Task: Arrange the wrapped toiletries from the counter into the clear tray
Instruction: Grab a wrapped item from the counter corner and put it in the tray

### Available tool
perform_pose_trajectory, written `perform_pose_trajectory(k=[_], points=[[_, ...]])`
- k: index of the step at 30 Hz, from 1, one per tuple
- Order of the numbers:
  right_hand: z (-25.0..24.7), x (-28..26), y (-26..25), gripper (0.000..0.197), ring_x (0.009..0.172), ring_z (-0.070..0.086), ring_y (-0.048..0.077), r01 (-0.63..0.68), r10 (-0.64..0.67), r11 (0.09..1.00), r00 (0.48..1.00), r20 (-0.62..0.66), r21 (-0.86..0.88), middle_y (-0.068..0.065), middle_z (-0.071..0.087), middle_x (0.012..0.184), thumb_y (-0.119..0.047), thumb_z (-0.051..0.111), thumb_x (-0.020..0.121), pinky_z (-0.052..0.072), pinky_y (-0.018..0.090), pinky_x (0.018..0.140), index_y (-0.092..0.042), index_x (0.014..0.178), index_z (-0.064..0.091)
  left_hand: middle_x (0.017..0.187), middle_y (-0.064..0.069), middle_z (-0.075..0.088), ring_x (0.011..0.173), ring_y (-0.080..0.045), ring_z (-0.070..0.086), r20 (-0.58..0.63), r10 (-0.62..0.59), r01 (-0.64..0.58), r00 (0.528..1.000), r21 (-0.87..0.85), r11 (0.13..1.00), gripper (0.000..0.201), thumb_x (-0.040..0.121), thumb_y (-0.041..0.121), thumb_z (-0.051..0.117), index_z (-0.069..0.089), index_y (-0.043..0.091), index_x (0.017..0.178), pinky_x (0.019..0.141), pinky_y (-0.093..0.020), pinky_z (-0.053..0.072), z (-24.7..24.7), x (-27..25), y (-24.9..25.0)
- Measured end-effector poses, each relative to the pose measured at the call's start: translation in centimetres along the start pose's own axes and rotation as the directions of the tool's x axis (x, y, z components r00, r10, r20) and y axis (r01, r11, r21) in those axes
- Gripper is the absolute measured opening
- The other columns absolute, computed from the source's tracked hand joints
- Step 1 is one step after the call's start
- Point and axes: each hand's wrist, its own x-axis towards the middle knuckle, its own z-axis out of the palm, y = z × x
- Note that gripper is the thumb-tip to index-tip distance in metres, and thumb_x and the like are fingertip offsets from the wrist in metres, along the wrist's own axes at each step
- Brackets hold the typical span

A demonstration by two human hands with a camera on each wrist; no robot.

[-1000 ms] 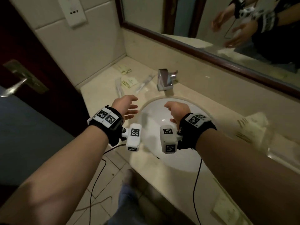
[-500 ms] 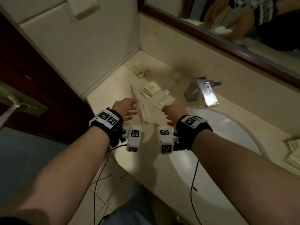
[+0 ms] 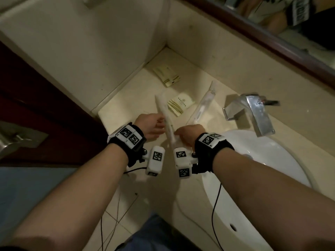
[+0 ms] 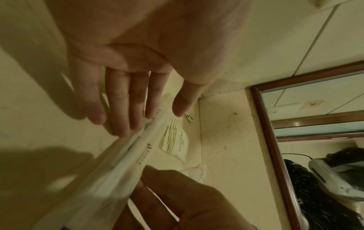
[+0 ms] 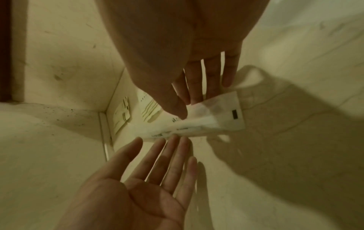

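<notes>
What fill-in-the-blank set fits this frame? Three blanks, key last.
The hand pinching the near end of the long white wrapped packet is the ___ one.
Cream striped flat sachets lying on the beige counter number ___.
The clear-wrapped toothbrush lies just left of the chrome ___.
Missing: right; two; faucet.

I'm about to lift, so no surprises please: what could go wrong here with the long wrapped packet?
1. The right hand pinches only the near end of the long wrapped packet, and the left hand merely touches it with straight fingers, so that thin grip may slip.
2. The sink basin lies right beside the hands, so a dropped packet could slide in.
3. The clear tray shows in no view and must be found first.
</notes>
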Motion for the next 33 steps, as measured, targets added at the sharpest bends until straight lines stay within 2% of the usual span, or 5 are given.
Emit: perform_pose_trajectory(k=[6,12,20,28,33], points=[[1.5,1.2,0.0,0.018,0.09,0.068,0.025,0.078,-0.08,0.997,0.993,0.089,0.019,0.003,0.071,0.089,-0.01,0.084,0.07,0.058,0.038,0.088,-0.021,0.078,0.072,0.1,-0.019,0.073,0.09,-0.033,0.074,0.005,-0.018,0.018,1.0,0.025,1.0,0.031,0.089,0.022,0.063,0.067,-0.003,0.106,0.086,-0.048,0.057,-0.4,0.7,0.3],[0.8,0.4,-0.8,0.02,0.065,0.062,0.01,0.128,-0.13,0.991,0.99,0.059,0.024,-0.005,0.07,0.074,-0.006,0.079,0.076,0.056,0.025,0.069,-0.024,0.069,0.074,0.091,-0.016,0.072,0.077,-0.032,0.072,-0.003,-0.007,0.007,1.0,0.003,1.0,0.029,0.09,0.029,0.063,0.064,0.002,0.101,0.065,-0.04,0.059,-0.9,0.9,1.0],[-1.5,-1.6,-1.0,0.019,0.075,0.055,0.003,0.258,-0.253,0.964,0.965,0.07,-0.071,-0.009,0.07,0.081,-0.012,0.079,0.076,0.05,0.024,0.083,-0.018,0.093,0.08,0.076,-0.009,0.069,0.056,-0.022,0.06,-0.132,0.032,-0.037,0.991,-0.032,0.999,0.05,0.07,0.053,0.077,0.066,0.009,0.091,0.052,-0.027,0.044,-0.4,-0.8,3.1],[-7.1,-3.4,3.1,0.009,0.09,0.068,0.028,0.248,-0.245,0.967,0.968,-0.052,0.055,0.011,0.072,0.095,-0.018,0.079,0.073,0.058,0.04,0.087,-0.01,0.075,0.073,0.084,-0.014,0.064,0.054,-0.023,0.059,-0.067,0.115,-0.121,0.991,-0.087,0.989,0.011,0.08,0.011,0.069,0.065,0.003,0.086,0.044,-0.023,0.045,4.5,-3.9,2.9],[-12.1,-4.6,7.7,0.027,0.101,0.064,0.028,0.204,-0.168,0.954,0.971,-0.171,0.219,0.009,0.07,0.113,-0.032,0.07,0.075,0.05,0.037,0.081,-0.013,0.093,0.07,0.091,-0.014,0.07,0.062,-0.025,0.064,0.066,0.175,-0.169,0.982,-0.094,0.981,0.006,0.084,0.003,0.057,0.061,0.003,0.079,0.053,-0.028,0.048,9.7,-6.8,1.6]])
